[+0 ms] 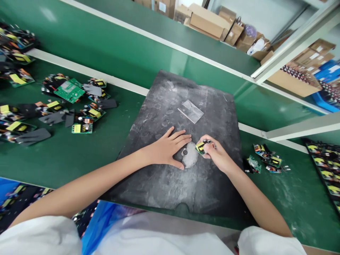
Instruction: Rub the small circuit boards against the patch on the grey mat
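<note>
Far out past our left hand (167, 148), well apart from it on the green bench top (106, 156), we see a loose heap of small green circuit boards with yellow-taped transformers (79, 106), mixed with flat dark grey cut-out sheets (34, 136). Our left hand lies palm down on the dark grey, scuffed work mat (164, 184), fingers spread and stretched out flat toward the right, holding nothing; its thumb and fingertips frame and touch the edge of a pale grey round smear of paste (190, 156) on the mat. Beyond the two hands, near but clear of both, lies a small clear plastic rectangle (190, 111), set at a slant. Just right of the smear, our right hand (216, 154) is closed around a small green circuit board with a yellow transformer (200, 147): the fingers curl tightly over it and only its left end shows past the fingertips. The board's long axis seems to run roughly left to right, and its exposed end points toward the left hand and hangs over the upper right rim of the smear; whether it touches the paste we cannot tell. Further right of that hand, off the mat, a few more small boards of the same kind (268, 159) lie scattered, and past them a black tray packed with rows of boards (326, 166) runs off the edge.
</note>
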Action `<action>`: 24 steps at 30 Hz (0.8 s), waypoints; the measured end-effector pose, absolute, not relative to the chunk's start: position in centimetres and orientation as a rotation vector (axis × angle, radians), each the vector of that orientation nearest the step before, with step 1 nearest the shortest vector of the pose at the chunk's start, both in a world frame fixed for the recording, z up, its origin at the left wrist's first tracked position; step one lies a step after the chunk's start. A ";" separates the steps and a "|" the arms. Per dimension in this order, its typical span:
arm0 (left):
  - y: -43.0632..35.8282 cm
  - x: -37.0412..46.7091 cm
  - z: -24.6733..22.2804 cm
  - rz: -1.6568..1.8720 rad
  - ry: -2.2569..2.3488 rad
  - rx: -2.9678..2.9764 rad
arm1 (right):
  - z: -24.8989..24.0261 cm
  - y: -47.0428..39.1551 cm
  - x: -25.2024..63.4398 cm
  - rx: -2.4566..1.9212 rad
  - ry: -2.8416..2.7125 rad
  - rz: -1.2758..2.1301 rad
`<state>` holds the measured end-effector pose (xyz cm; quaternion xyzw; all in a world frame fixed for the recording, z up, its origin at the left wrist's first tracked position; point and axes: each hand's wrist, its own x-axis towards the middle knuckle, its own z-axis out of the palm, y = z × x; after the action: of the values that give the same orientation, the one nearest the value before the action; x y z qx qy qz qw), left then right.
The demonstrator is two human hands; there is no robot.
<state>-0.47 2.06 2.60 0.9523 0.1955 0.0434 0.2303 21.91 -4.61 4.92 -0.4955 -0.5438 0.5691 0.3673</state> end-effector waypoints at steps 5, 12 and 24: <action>2.0 -0.5 2.4 0.118 0.547 2.645 | 5.2 -4.1 21.7 -0.936 -0.864 1.954; 2.1 -0.5 2.4 0.119 0.555 2.654 | 5.1 -3.9 22.1 -0.931 -0.762 1.999; 2.1 -0.4 2.7 0.103 0.556 2.657 | 6.2 -4.9 21.8 -1.335 -1.477 1.396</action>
<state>-0.41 2.11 2.74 0.9560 0.2003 0.0371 0.2111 21.79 -4.90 6.19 -0.5148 -0.5696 0.5382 0.3477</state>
